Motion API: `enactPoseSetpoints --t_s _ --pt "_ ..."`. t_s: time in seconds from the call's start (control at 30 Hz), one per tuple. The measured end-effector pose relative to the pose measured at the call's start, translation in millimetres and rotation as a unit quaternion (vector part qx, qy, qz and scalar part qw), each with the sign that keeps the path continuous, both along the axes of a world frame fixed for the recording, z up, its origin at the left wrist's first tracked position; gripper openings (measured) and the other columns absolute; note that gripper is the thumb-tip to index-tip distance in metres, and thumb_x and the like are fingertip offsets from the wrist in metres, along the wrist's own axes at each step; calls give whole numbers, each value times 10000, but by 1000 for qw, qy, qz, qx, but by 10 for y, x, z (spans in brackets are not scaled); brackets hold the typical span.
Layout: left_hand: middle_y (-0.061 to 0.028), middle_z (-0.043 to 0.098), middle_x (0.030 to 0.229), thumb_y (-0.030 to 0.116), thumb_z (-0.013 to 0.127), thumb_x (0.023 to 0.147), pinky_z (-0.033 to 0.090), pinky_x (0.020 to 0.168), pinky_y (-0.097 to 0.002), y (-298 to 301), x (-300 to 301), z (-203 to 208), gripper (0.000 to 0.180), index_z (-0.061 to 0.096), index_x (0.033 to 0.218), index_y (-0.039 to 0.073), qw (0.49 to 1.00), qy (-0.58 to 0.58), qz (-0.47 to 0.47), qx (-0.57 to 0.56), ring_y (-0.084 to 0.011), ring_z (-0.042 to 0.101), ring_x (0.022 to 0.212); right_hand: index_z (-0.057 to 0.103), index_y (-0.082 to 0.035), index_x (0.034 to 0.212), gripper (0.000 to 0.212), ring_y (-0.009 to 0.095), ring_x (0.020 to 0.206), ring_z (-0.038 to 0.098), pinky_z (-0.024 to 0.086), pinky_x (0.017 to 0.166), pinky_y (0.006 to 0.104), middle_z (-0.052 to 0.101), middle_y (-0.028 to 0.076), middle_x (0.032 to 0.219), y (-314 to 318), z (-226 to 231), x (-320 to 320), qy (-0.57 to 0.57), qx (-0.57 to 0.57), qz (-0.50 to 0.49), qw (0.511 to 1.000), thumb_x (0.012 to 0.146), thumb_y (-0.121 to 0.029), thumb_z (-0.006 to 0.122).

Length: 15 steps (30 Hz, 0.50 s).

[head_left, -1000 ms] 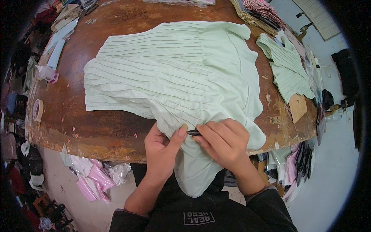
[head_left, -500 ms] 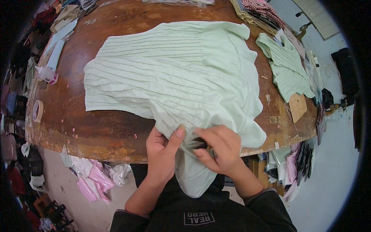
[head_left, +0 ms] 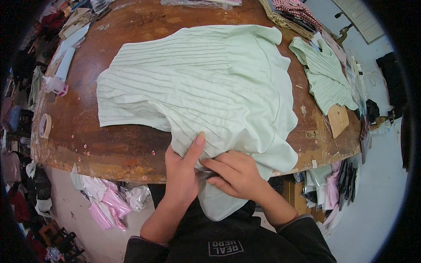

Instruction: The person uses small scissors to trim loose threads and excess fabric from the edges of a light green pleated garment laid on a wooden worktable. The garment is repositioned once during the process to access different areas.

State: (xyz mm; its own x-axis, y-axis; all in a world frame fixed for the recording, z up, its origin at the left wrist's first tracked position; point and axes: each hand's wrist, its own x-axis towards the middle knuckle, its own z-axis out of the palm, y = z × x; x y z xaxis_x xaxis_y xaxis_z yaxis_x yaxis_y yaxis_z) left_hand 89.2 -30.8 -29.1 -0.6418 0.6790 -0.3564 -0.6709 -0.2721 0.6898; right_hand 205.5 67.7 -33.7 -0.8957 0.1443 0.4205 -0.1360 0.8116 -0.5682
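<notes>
A pale green pleated garment [head_left: 188, 83] lies spread across the brown table, its wavy edge to the right. At its near side, my left hand [head_left: 182, 175] is closed on the cloth, thumb on top of the pleats. Beside it, my right hand [head_left: 237, 175] has its fingers bent around a small dark tool [head_left: 204, 174] at the fabric. Fingers and cloth hide most of that tool, so its kind cannot be made out. A loose fold of the garment hangs over the table's front edge, against my black shirt.
On the worn wooden table [head_left: 118, 149] are a tape roll [head_left: 45, 126] and a small white bottle [head_left: 56, 86] at left. A smaller green pleated piece [head_left: 324, 74] lies right, by a wooden board [head_left: 338, 121]. Folded fabrics [head_left: 291, 17] are stacked far right; bagged pink clothes [head_left: 105, 199] lie below.
My right hand has moved left, closer to my left hand, and the dark tool is now more hidden. The cloth near my hands has shifted slightly.
</notes>
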Motion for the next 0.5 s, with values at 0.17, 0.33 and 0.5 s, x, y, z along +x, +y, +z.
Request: enactPoseSetpoints --t_s 0.17,0.33,0.5 --pt "-74 627 1154 112 668 910 447 903 -272 -1 8 -17 367 552 1219 -47 999 33 22 2 -120 577 1030 632 -24 1096 398 250 682 570 448 579 354 626 85 867 13 273 74 26 -13 -81 996 758 -201 746" --pt "-78 639 1144 94 658 915 449 894 -266 -35 -8 -4 337 567 1202 -59 999 51 9 -2 -114 585 1006 655 -19 1010 380 251 705 580 444 609 341 654 93 876 262 448 -32 93 100 -146 980 683 -162 787" --pt "-78 647 1126 86 659 914 465 869 -259 -73 -36 10 317 582 1185 -59 997 70 -3 15 -109 595 980 673 -68 971 341 216 704 570 446 601 323 646 39 892 351 465 -175 55 137 -94 985 662 -158 786"
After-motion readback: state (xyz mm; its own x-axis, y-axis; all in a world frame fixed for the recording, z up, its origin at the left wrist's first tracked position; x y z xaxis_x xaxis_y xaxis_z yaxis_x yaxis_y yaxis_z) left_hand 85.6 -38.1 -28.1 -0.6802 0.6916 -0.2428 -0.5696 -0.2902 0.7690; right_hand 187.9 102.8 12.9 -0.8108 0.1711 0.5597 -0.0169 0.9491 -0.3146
